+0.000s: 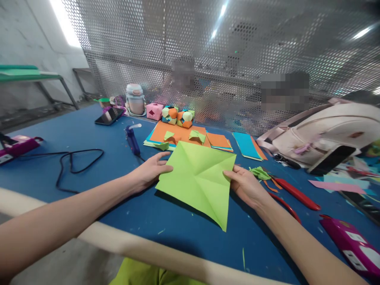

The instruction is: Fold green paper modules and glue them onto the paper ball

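Observation:
A square sheet of light green paper [192, 186], marked with crossing creases, is held just over the blue table [133, 221]. My left hand [151, 170] pinches its left edge, thumb on top. On the opposite edge, my right hand [245, 184] grips it with the thumb above and the fingers underneath. Behind the sheet lies a stack of orange paper [160, 130] with small folded green pieces [197, 136] on it. A blue glue gun [132, 140] stands beyond my left hand.
Folded paper cubes [170, 114] and a bottle [135, 99] line the back by a perforated metal screen [133, 39]. Red-handled scissors [297, 194], a purple power strip [347, 245] and a pale backpack [326, 126] are at right. A black cable [71, 158] curls at left.

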Action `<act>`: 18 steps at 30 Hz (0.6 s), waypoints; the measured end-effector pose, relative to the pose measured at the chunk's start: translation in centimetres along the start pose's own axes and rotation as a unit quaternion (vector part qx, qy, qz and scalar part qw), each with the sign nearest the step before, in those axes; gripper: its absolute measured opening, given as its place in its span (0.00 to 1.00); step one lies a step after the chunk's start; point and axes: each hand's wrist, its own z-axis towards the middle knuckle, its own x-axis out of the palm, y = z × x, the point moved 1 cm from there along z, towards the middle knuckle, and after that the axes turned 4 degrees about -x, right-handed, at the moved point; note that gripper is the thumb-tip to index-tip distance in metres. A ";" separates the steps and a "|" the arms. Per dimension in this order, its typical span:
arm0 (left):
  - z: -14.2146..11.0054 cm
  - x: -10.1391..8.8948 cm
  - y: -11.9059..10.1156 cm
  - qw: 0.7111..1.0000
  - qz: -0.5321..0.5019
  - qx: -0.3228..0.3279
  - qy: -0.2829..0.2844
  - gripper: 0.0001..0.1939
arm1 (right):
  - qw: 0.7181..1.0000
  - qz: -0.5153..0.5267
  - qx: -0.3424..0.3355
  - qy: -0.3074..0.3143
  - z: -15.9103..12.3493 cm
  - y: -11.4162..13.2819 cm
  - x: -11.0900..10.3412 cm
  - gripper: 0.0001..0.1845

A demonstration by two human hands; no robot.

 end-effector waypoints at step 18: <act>-0.2 0.6 0.1 0.997 -0.042 0.021 0.065 0.27 | 0.997 -0.071 0.029 0.013 -1.0 -1.2 -0.5 0.19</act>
